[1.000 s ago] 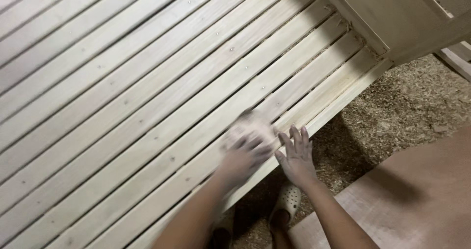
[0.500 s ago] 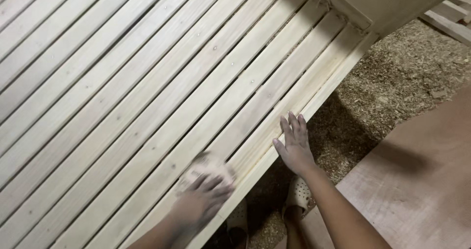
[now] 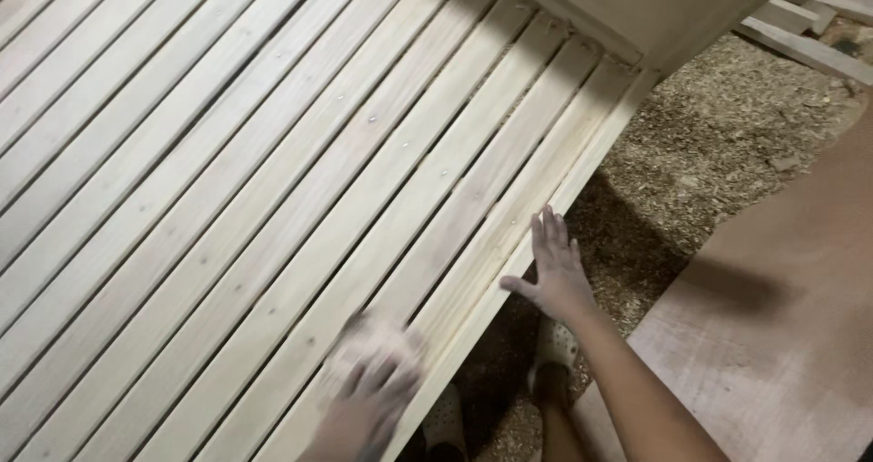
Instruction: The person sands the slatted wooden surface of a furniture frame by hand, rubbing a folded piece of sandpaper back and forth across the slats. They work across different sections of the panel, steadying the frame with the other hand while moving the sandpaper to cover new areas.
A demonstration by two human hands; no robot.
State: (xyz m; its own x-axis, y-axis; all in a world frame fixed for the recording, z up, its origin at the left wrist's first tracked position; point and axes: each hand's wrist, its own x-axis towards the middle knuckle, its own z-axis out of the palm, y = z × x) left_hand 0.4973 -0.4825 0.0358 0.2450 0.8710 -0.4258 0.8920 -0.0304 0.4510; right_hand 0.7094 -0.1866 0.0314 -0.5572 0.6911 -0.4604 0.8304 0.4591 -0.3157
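A pale wooden slatted panel (image 3: 273, 180) fills most of the head view, its slats running diagonally. My left hand (image 3: 368, 394) is blurred with motion and presses a light sanding pad (image 3: 368, 348) onto a slat near the panel's lower edge. My right hand (image 3: 550, 271) lies flat with fingers spread on the panel's outer edge rail, holding nothing.
Sawdust and wood shavings (image 3: 727, 144) cover the floor to the right. A reddish-brown board (image 3: 782, 316) lies at lower right. A pale wooden end piece (image 3: 655, 7) stands at the top. Loose planks (image 3: 809, 25) lie at top right. My light shoes (image 3: 555, 348) show below the panel edge.
My left hand slid the pad down along the slats toward me, then slightly back. My right hand stayed flat on the edge rail.
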